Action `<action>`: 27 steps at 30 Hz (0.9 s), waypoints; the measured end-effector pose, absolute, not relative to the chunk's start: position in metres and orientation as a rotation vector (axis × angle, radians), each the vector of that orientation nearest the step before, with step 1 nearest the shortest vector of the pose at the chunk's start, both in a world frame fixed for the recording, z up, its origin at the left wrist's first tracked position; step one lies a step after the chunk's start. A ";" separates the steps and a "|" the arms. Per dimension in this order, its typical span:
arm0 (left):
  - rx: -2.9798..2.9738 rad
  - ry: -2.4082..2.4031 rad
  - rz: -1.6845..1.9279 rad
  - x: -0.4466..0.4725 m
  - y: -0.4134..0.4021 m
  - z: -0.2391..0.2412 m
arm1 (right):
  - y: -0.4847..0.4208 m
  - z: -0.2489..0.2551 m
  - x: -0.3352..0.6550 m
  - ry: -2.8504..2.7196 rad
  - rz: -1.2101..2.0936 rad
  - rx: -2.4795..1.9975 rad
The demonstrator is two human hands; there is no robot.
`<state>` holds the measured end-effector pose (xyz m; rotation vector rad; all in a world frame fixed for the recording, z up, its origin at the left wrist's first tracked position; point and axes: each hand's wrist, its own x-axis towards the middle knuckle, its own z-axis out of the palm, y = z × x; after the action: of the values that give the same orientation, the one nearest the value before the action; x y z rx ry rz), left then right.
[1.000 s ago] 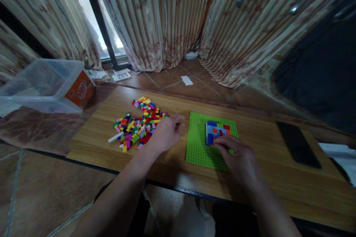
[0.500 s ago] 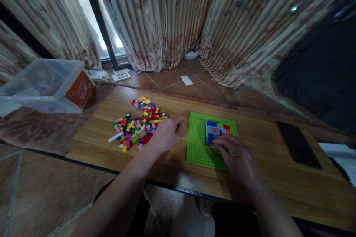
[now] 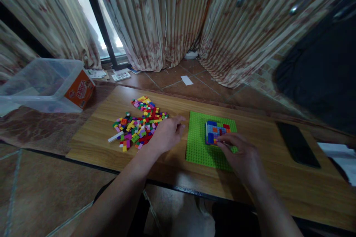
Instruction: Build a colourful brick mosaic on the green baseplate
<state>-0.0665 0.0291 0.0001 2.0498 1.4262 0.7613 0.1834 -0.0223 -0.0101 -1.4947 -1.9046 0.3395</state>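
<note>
A low block build [image 3: 211,129] of blue, red, orange and light blue toy bricks sits on a green studded baseplate [image 3: 196,148]. My right hand [image 3: 243,155] is at the build's near side, thumb and fingers pinched together at its edge. Whatever is between those fingertips is too small and hidden to name. Left of the baseplate, my left hand [image 3: 169,133] hovers by the loose brick pile [image 3: 141,124], fingers loosely bent and apart, with nothing visible in them. Part of the pile lies hidden behind that hand.
A clear plastic box [image 3: 47,96] with an orange label stands at the far left. On the wooden table [image 3: 94,133], a black phone-like slab [image 3: 298,144] lies to the right, beside white papers [image 3: 338,155]. Curtains [image 3: 167,26] hang behind.
My right hand has shifted slightly right along the build's near edge, uncovering a small yellow spot beside the blue corner brick. My left hand has stayed in place.
</note>
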 end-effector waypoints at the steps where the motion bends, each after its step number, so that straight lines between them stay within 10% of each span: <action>1: 2.053 1.427 0.757 -0.066 0.029 0.000 | -0.022 -0.009 0.184 -1.870 0.324 -1.519; 27: 2.123 1.449 0.645 -0.060 0.026 -0.002 | -0.018 -0.041 0.155 -1.900 -0.169 -1.905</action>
<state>-0.0602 0.0256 -0.0020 2.1227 1.4493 0.6450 0.1551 -0.0182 -0.0408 -1.9047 -1.8996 -0.1686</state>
